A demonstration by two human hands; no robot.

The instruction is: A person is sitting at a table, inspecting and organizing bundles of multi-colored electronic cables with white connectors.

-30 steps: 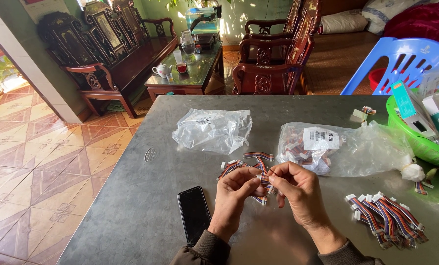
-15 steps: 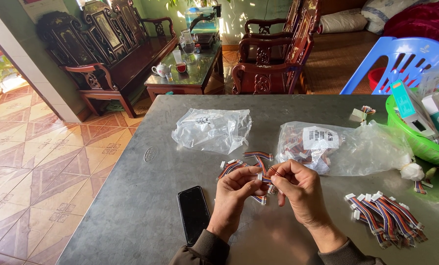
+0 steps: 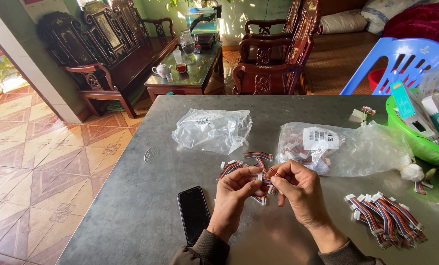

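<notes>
Nothing has shifted: both hands' fingers (image 3: pixel 257 183) pinch a wire connector (image 3: pixel 264 177), phone (image 3: pixel 193 213) and bags (image 3: pixel 212 129) nearby.

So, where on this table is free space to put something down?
Bare metal lies left of the phone toward the table edge, and along the far edge behind the empty bag. It is crowded around both hands, left hand and right hand, and right toward the wire bundle and green basket.
</notes>
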